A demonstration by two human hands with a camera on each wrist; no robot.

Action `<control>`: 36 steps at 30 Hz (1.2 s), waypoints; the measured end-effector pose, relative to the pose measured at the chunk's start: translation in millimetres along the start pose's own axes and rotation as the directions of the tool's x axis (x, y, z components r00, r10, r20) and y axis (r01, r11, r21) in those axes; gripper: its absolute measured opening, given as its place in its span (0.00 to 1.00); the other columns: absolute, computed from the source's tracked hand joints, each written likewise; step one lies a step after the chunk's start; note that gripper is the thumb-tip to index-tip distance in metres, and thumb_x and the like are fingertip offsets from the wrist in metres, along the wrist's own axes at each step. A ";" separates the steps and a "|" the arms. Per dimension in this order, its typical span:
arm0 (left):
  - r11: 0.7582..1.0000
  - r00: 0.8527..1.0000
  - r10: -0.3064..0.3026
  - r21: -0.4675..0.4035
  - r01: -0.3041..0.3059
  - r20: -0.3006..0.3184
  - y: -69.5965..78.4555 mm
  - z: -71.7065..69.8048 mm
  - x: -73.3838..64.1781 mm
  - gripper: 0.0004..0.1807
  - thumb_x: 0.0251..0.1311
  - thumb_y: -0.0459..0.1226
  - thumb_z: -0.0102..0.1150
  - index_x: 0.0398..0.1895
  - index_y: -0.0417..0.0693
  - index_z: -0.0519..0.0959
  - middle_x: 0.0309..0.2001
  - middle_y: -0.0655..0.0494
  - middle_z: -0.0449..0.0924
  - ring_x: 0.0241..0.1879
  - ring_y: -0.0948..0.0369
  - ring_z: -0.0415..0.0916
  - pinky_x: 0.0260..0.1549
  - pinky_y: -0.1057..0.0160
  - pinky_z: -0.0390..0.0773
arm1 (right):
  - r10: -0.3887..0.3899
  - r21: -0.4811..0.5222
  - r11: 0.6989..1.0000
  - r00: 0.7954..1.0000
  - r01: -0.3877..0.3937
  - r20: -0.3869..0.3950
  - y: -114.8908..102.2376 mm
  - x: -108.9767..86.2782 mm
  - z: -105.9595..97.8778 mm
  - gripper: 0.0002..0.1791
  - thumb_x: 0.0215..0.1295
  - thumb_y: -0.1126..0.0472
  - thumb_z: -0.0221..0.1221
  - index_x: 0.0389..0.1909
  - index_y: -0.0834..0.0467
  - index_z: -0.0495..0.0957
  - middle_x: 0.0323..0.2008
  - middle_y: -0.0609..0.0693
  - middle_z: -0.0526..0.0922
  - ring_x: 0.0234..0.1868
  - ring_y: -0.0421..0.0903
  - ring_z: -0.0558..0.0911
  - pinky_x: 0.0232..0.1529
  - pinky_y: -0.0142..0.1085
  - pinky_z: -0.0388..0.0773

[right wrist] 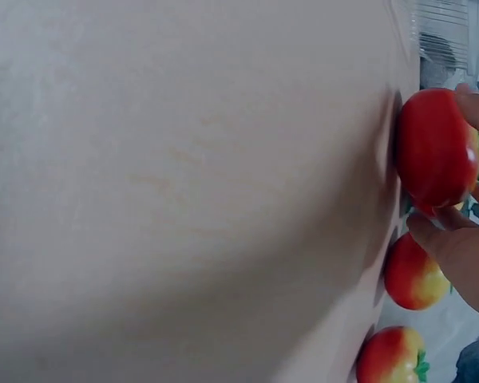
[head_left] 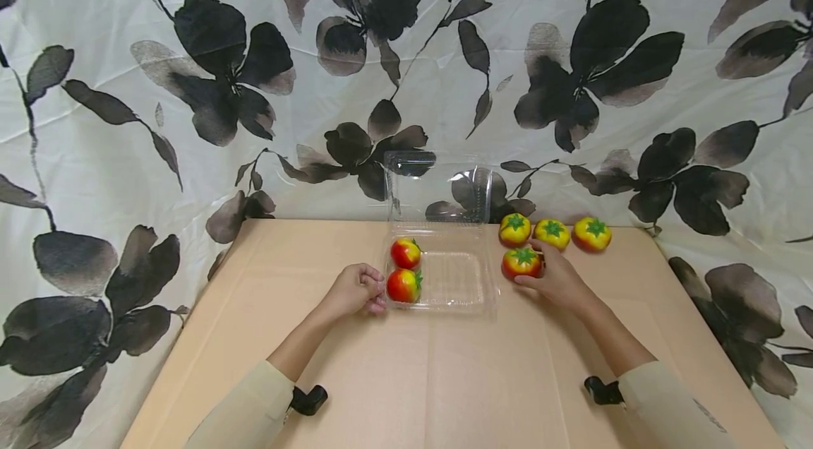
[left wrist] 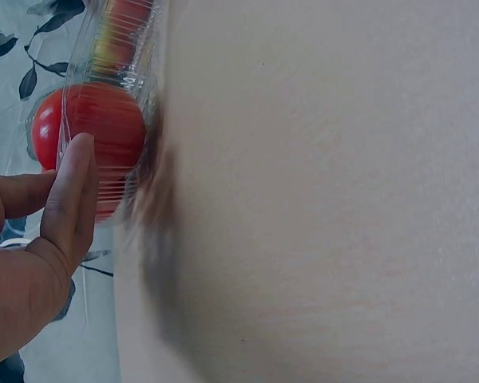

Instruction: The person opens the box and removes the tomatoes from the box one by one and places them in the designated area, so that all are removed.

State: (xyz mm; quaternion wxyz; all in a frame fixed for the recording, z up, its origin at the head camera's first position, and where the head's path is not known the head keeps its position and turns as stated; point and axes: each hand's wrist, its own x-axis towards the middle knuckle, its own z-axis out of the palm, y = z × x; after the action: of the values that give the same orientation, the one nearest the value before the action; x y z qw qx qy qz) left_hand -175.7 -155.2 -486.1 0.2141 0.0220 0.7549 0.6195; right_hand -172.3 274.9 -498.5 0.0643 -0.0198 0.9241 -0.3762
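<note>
A clear plastic clamshell container (head_left: 454,279) lies with its lid (head_left: 438,188) raised at the back. Inside, along its left side, sit two red-and-yellow tomatoes with green tops, a rear tomato (head_left: 406,253) and a front tomato (head_left: 404,285). My left hand (head_left: 356,290) pinches the container's left rim between thumb and finger, close to the front tomato. To the right of the container, my right hand (head_left: 559,276) grips another tomato (right wrist: 435,148), thumb on one side and fingers on the other. That tomato is at table level; whether it touches the surface I cannot tell.
Three more tomatoes stand in a row along the table's back edge: a left one (head_left: 514,229), a middle one (head_left: 551,233) and a right one (head_left: 592,234). The tan table (head_left: 444,378) ends at a floral cloth (head_left: 444,82) behind.
</note>
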 end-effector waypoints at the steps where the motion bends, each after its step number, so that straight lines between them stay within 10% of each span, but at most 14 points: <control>1: 1.000 1.000 -0.001 -0.001 0.001 -0.001 0.2 0.1 -0.2 0.10 0.68 0.23 0.59 0.49 0.26 0.72 0.32 0.40 0.81 0.27 0.54 0.86 0.34 0.48 0.92 | -0.003 0.003 1.000 1.000 0.003 -0.001 -1.1 -1.1 -1.7 0.54 0.62 0.52 0.73 0.78 0.68 0.52 0.75 0.71 0.60 0.74 0.70 0.63 0.76 0.68 0.61; 25: 1.000 1.000 0.009 -0.014 -0.009 0.005 -0.3 -0.4 -1.0 0.09 0.68 0.22 0.57 0.48 0.25 0.72 0.30 0.42 0.81 0.25 0.57 0.85 0.34 0.48 0.92 | -0.159 -0.087 0.984 0.987 0.158 -0.008 -60.9 -16.6 -11.4 0.43 0.63 0.53 0.72 0.73 0.63 0.63 0.70 0.68 0.67 0.70 0.67 0.67 0.72 0.68 0.67; 36: 1.000 1.000 -0.006 -0.005 0.006 -0.004 0.9 0.4 0.2 0.09 0.68 0.23 0.58 0.48 0.27 0.73 0.32 0.38 0.81 0.25 0.56 0.86 0.35 0.46 0.92 | -0.354 -0.079 0.932 0.935 0.354 0.019 -81.5 2.2 9.3 0.35 0.61 0.60 0.73 0.68 0.60 0.73 0.66 0.60 0.77 0.65 0.62 0.77 0.68 0.61 0.77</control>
State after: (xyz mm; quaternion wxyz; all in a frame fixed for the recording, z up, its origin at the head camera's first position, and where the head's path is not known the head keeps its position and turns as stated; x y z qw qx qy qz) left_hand -175.9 -154.5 -485.4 0.2147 0.0178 0.7537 0.6210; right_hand -174.2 209.9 -448.4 -0.0032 -0.1896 0.9198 -0.3435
